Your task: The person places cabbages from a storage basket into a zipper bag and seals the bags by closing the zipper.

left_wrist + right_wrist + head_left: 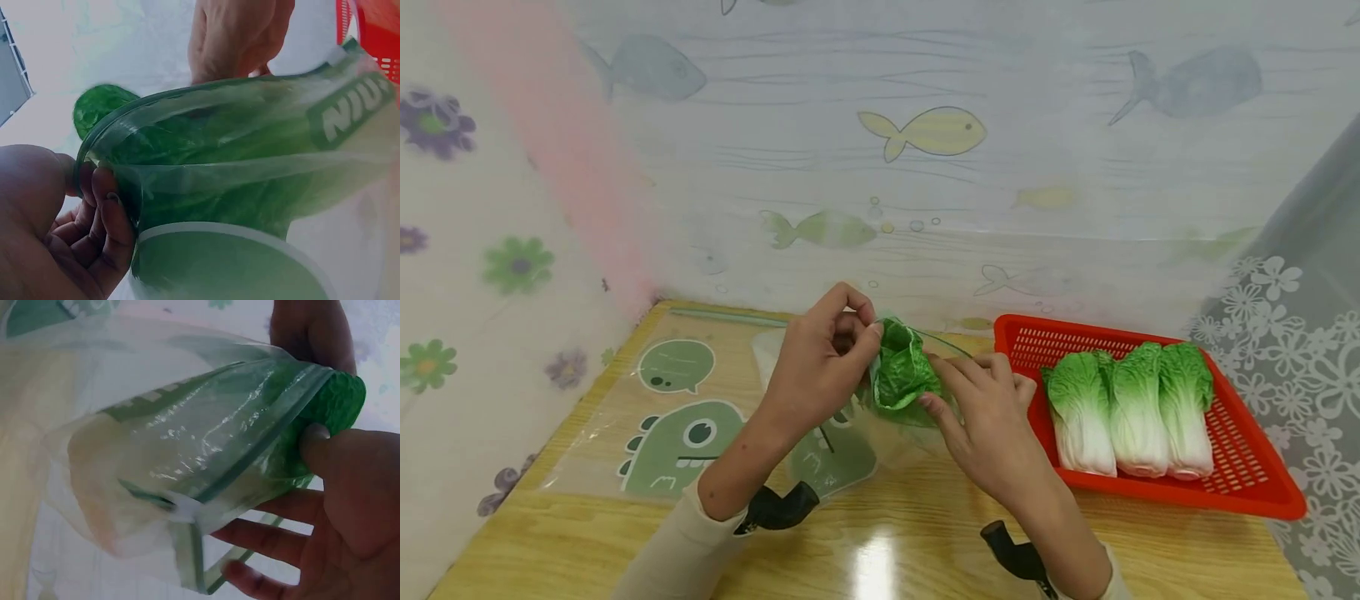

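Note:
In the head view, a leafy Chinese cabbage sits in the mouth of a clear zip bag with green print. Its crinkled green top pokes out past the bag's green seal strip. My left hand pinches the bag's rim between thumb and fingers at the left of the opening. On the opposite side, my right hand holds the cabbage near its leafy end. The right wrist view has the right thumb on the leaves and the fingers spread below, along the bag. The cabbage's lower part shows through the plastic.
To the right, a red plastic basket carries three more Chinese cabbages side by side. Clear zip bags with green dinosaur prints lie flat on the wooden table at left. A fish-patterned curtain hangs behind.

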`<state>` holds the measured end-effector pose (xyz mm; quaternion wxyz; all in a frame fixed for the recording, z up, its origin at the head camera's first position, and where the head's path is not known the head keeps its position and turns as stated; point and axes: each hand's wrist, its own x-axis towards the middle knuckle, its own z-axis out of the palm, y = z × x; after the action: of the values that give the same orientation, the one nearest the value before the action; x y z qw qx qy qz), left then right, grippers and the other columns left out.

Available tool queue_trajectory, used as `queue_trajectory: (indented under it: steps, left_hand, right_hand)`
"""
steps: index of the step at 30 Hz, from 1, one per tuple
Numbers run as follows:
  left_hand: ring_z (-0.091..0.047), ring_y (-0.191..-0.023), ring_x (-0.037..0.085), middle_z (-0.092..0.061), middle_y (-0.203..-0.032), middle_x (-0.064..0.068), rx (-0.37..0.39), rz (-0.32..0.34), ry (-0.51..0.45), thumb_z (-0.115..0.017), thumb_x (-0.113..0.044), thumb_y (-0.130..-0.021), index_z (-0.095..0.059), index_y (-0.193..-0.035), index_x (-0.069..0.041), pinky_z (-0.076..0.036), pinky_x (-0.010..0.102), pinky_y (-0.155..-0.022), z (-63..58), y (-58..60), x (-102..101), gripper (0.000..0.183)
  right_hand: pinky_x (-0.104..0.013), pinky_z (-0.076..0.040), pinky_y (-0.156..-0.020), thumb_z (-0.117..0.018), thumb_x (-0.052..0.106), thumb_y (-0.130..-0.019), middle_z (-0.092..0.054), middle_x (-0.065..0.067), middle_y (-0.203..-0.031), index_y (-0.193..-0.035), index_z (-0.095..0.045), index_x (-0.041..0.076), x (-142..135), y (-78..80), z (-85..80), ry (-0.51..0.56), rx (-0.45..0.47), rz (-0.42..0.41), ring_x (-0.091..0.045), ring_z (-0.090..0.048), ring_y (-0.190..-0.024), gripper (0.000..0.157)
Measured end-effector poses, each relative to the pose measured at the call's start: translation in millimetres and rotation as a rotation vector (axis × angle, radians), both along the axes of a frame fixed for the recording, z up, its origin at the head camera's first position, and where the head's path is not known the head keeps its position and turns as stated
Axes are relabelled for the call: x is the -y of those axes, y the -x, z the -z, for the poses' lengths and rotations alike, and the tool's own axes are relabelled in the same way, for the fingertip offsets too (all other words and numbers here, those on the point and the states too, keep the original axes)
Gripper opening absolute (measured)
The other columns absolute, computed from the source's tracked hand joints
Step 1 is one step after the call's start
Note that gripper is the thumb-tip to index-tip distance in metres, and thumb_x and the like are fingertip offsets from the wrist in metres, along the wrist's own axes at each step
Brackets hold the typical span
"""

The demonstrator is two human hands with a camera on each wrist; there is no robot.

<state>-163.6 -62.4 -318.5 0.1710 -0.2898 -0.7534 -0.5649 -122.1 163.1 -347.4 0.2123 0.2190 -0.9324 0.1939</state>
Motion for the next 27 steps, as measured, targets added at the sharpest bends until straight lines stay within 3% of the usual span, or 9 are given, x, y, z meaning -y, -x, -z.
queue_trajectory:
  steps: [3,7,12,15,18,23,27]
  left_hand:
    - [-0.056,-0.048,0.013,-0.059,-0.063,-0.004,0.008,0.031,0.000,-0.058,-0.004,-0.107,-0.056,-0.103,-0.012,-0.049,0.031,-0.049,-0.1,-1.2,-3,0.009]
    - [-0.057,-0.047,0.013,-0.059,-0.063,-0.003,0.023,0.095,-0.027,-0.059,-0.003,-0.106,-0.057,-0.103,-0.010,-0.052,0.032,-0.049,-1.3,-6.1,-8,0.008]
    - [-0.059,-0.048,0.013,-0.061,-0.064,-0.003,0.034,0.171,-0.055,-0.059,-0.002,-0.106,-0.057,-0.104,-0.009,-0.054,0.033,-0.048,-1.2,-15.1,-16,0.007]
    - [-0.060,-0.049,0.014,-0.062,-0.064,-0.004,0.029,0.192,-0.059,-0.059,-0.003,-0.107,-0.056,-0.104,-0.008,-0.054,0.032,-0.048,0.0,-18.7,-20,0.007]
    - [-0.061,-0.050,0.014,-0.062,-0.065,-0.004,0.022,0.159,-0.055,-0.058,-0.006,-0.108,-0.056,-0.105,-0.007,-0.054,0.031,-0.049,1.0,-19.1,-22,0.004]
    - [-0.062,-0.050,0.016,-0.063,-0.067,-0.004,0.024,0.034,-0.055,-0.058,-0.011,-0.109,-0.056,-0.106,-0.008,-0.054,0.032,-0.050,0.9,-15.9,-19,0.005]
    - [-0.062,-0.050,0.017,-0.064,-0.068,-0.003,0.017,0.016,-0.057,-0.059,-0.009,-0.109,-0.056,-0.106,-0.008,-0.054,0.032,-0.050,-0.7,-14.6,-17,0.004]
  right_hand:
    - [-0.058,-0.027,-0.084,-0.075,0.036,-0.100,-0.074,-0.005,-0.121,-0.122,-0.077,0.012,1,2.1,1.7,0.026,-0.080,0.011,-0.033,-0.051,-0.113,0.033]
    - [-0.058,-0.025,-0.081,-0.081,0.031,-0.095,-0.075,-0.004,-0.102,-0.097,-0.077,0.009,4,3.5,4.2,0.057,-0.208,0.037,-0.033,-0.053,-0.104,0.023]
    - [-0.058,-0.024,-0.078,-0.089,0.023,-0.087,-0.072,-0.006,-0.082,-0.083,-0.075,0.005,10,2.7,8.2,0.071,-0.330,0.113,-0.036,-0.053,-0.096,0.023]
    - [-0.056,-0.023,-0.076,-0.093,0.024,-0.083,-0.071,-0.008,-0.080,-0.082,-0.076,0.003,15,1.9,10.6,0.072,-0.367,0.166,-0.035,-0.053,-0.090,0.027]
    - [-0.055,-0.023,-0.075,-0.095,0.029,-0.081,-0.073,-0.008,-0.083,-0.085,-0.078,0.003,18,0.5,11.9,0.059,-0.354,0.196,-0.035,-0.053,-0.089,0.032]
    - [-0.053,-0.028,-0.076,-0.098,0.037,-0.076,-0.074,-0.006,-0.093,-0.101,-0.080,0.006,21,-7.5,8.4,0.033,-0.227,0.192,-0.032,-0.057,-0.095,0.044]
    - [-0.050,-0.033,-0.078,-0.100,0.028,-0.074,-0.075,-0.009,-0.106,-0.113,-0.079,0.003,23,-15.3,4.5,0.066,-0.159,0.131,-0.031,-0.062,-0.100,0.051]
